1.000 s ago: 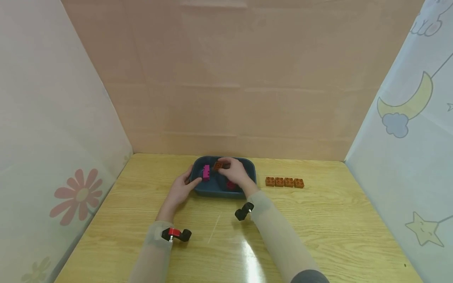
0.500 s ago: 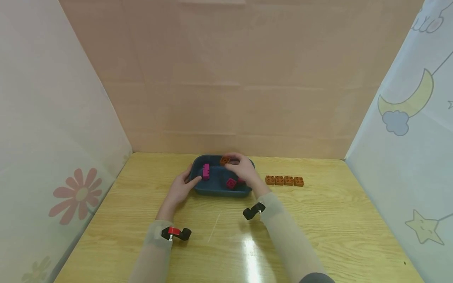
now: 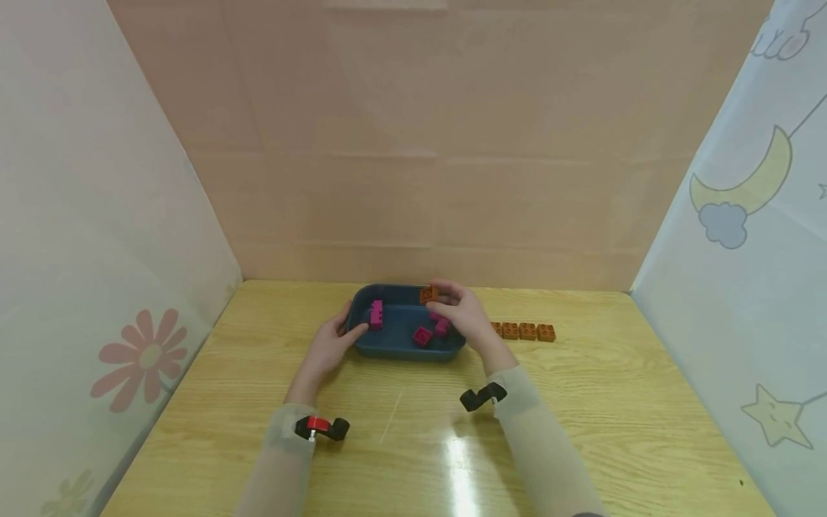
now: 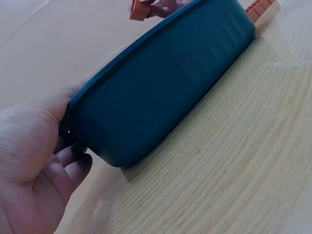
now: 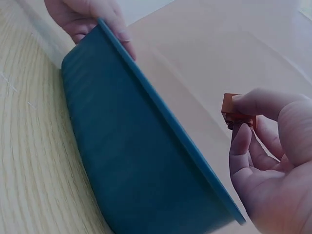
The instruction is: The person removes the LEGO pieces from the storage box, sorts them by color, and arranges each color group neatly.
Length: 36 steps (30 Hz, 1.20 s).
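One orange brick point(image 3: 428, 295) has shifted rightward in the right grip point(image 3: 465, 313).

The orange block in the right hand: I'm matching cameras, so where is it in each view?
Head: orange block, slightly below and right of centre.
Left wrist: orange block, top edge, just left of centre.
Right wrist: orange block, right of centre, mid-height.
Shared landmark: the blue tray, in all three.
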{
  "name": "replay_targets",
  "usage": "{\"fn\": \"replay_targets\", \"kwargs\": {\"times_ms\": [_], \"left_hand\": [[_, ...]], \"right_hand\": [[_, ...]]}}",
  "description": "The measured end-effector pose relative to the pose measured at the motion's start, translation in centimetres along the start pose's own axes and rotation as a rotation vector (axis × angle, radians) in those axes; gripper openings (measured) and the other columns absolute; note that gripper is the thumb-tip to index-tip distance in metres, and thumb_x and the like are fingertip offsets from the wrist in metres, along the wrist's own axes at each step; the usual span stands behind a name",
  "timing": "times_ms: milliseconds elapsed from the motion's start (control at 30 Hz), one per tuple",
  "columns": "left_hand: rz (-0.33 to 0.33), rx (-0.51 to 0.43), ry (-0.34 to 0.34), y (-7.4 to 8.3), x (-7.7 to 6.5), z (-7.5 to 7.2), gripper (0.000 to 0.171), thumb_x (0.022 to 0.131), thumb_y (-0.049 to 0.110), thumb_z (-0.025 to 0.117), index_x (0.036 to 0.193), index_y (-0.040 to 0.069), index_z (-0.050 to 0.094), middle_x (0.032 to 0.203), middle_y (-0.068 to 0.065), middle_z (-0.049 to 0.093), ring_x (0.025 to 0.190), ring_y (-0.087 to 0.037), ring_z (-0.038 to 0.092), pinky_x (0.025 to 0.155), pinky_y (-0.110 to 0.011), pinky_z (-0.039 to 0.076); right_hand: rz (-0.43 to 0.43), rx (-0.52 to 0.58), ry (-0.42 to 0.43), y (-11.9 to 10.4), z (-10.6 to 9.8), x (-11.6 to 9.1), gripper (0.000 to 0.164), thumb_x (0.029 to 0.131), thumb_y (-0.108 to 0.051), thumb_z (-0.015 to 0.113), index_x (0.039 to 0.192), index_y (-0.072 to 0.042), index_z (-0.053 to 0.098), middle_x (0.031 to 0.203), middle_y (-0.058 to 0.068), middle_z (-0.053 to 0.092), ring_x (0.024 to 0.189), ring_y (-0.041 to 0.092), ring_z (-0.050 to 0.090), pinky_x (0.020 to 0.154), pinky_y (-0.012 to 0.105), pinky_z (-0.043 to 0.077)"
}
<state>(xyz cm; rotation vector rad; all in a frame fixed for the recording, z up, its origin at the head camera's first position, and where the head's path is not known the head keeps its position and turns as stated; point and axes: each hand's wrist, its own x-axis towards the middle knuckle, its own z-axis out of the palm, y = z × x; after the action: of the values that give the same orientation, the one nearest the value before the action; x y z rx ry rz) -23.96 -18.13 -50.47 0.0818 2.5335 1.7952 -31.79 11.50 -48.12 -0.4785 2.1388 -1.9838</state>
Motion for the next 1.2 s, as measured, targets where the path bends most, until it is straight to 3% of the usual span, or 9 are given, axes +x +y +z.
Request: {"fn": "replay_targets", "kwargs": {"times_ms": [100, 267, 367, 600, 767, 900, 1000, 1133, 1200], "left_hand": [[-0.001, 0.009, -0.002, 1.2, -0.6, -0.1, 0.082, 0.097, 0.037, 0.066, 0.158, 0.005, 0.022, 0.163, -0.010, 0.020, 0.144, -0.026, 0.032, 0.111, -0.039, 0.037], [0.001, 0.020, -0.002, 1.5, -0.9, -0.2, 0.082, 0.096, 0.039, 0.066, 0.158, 0.004, 0.023, 0.163, -0.011, 0.022, 0.144, -0.027, 0.033, 0.110, -0.039, 0.038], [0.010, 0.012, -0.008, 1.2, -0.7, -0.2, 0.082, 0.096, 0.039, 0.066, 0.158, 0.004, 0.023, 0.162, -0.012, 0.021, 0.144, -0.027, 0.033, 0.111, -0.040, 0.037], [0.027, -0.028, 0.011, -1.6, 0.7, 0.1, 0.076, 0.098, 0.029, 0.065, 0.159, 0.011, 0.022, 0.163, -0.006, 0.019, 0.145, -0.025, 0.030, 0.113, -0.040, 0.034], [0.036, -0.024, 0.024, -2.2, 0.8, 0.1, 0.076, 0.098, 0.032, 0.066, 0.159, 0.015, 0.024, 0.163, -0.002, 0.021, 0.144, -0.022, 0.031, 0.112, -0.038, 0.036], [0.043, -0.021, 0.024, -2.2, 0.8, 0.0, 0.076, 0.098, 0.033, 0.066, 0.159, 0.014, 0.024, 0.163, -0.003, 0.020, 0.145, -0.024, 0.031, 0.112, -0.039, 0.036], [0.027, -0.017, 0.006, -0.7, 0.0, -0.1, 0.078, 0.097, 0.034, 0.066, 0.158, 0.010, 0.023, 0.163, -0.007, 0.019, 0.144, -0.026, 0.031, 0.112, -0.040, 0.036], [0.011, 0.003, -0.014, 1.5, -1.0, -0.3, 0.082, 0.096, 0.037, 0.066, 0.157, 0.003, 0.023, 0.163, -0.012, 0.019, 0.144, -0.028, 0.031, 0.111, -0.040, 0.036], [0.013, 0.004, -0.011, 1.5, -1.0, -0.4, 0.081, 0.097, 0.037, 0.066, 0.157, 0.003, 0.023, 0.163, -0.012, 0.020, 0.144, -0.028, 0.031, 0.111, -0.040, 0.037]], "right_hand": [[0.001, 0.036, 0.019, 0.0, -0.6, -0.5, 0.049, 0.089, -0.015, 0.077, 0.135, -0.015, 0.062, 0.128, 0.011, 0.062, 0.115, 0.027, 0.060, 0.095, 0.038, 0.054], [-0.009, 0.031, 0.062, 0.2, -1.6, -1.6, 0.054, 0.088, -0.023, 0.078, 0.138, -0.015, 0.060, 0.133, 0.008, 0.059, 0.120, 0.024, 0.056, 0.098, 0.030, 0.050], [-0.015, 0.039, 0.083, 0.5, -2.2, -2.1, 0.058, 0.089, -0.028, 0.077, 0.141, -0.012, 0.057, 0.134, 0.008, 0.058, 0.122, 0.022, 0.056, 0.099, 0.028, 0.049], [-0.048, 0.090, 0.069, 1.1, -4.1, -3.4, 0.060, 0.092, -0.024, 0.074, 0.144, -0.009, 0.051, 0.138, 0.012, 0.054, 0.121, 0.023, 0.060, 0.093, 0.028, 0.053], [-0.056, 0.075, 0.114, 1.3, -6.1, -4.3, 0.056, 0.092, -0.023, 0.074, 0.141, -0.008, 0.052, 0.134, 0.009, 0.056, 0.119, 0.019, 0.058, 0.094, 0.024, 0.051], [-0.058, 0.020, 0.129, 1.2, -8.5, -5.5, 0.054, 0.096, -0.021, 0.069, 0.145, -0.007, 0.051, 0.134, 0.006, 0.055, 0.117, 0.018, 0.056, 0.093, 0.024, 0.050], [-0.050, -0.040, 0.129, 1.1, -10.6, -6.8, 0.055, 0.097, -0.021, 0.067, 0.147, -0.010, 0.049, 0.137, 0.007, 0.054, 0.118, 0.015, 0.055, 0.093, 0.023, 0.051], [-0.020, -0.204, 0.148, 2.0, -14.6, -8.5, 0.058, 0.098, -0.029, 0.066, 0.151, -0.017, 0.045, 0.145, 0.012, 0.049, 0.125, 0.017, 0.053, 0.092, 0.022, 0.051], [0.011, -0.304, 0.183, 2.9, -16.8, -9.3, 0.059, 0.097, -0.035, 0.065, 0.151, -0.020, 0.045, 0.146, 0.012, 0.049, 0.128, 0.021, 0.052, 0.089, 0.019, 0.051]]}}
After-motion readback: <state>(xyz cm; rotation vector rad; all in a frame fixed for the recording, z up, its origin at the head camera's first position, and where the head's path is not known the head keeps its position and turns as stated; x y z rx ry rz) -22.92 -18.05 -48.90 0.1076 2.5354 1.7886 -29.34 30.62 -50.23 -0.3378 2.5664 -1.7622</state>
